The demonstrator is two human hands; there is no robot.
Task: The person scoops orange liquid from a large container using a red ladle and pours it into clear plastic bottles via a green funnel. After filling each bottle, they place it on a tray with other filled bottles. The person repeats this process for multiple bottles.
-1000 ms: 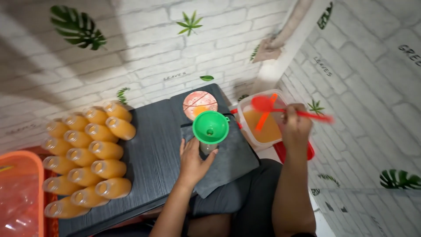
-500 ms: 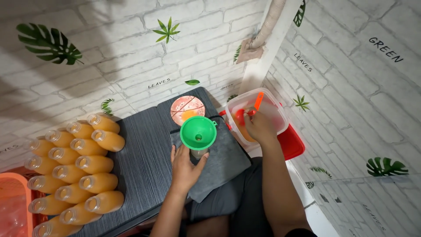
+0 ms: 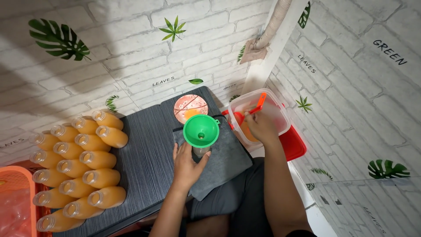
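1. On the dark ribbed table (image 3: 144, 162), head view: left hand (image 3: 187, 163) is wrapped around a clear bottle (image 3: 201, 152) standing on a grey cloth (image 3: 223, 162); fingers closed on the bottle body, holding it upright.
2. A green funnel (image 3: 201, 131) sits in the bottle mouth, its bowl looks empty.
3. Right hand (image 3: 262, 127) reaches into the clear plastic tub (image 3: 280, 114) just right of the cloth, fingers closed on the handle of an orange ladle (image 3: 250, 112); ladle bowl is down inside the tub, near the orange liquid at the bottom.
4. Tub rests on a red tray (image 3: 294, 145) against the wall.
5. Behind the funnel: round lidded container (image 3: 190, 108) with orange contents, untouched.
6. Left side of table: rows of filled orange bottles (image 3: 81, 169) lying on their sides, uncapped as far as visible. Orange crate (image 3: 15, 197) at far left edge.
7. Step, judged: scooping juice, bottle not yet filled. Next move calls for lifting the ladle level, carrying it over the funnel and tipping slowly while the left hand steadies the bottle; spill risk on the cloth.
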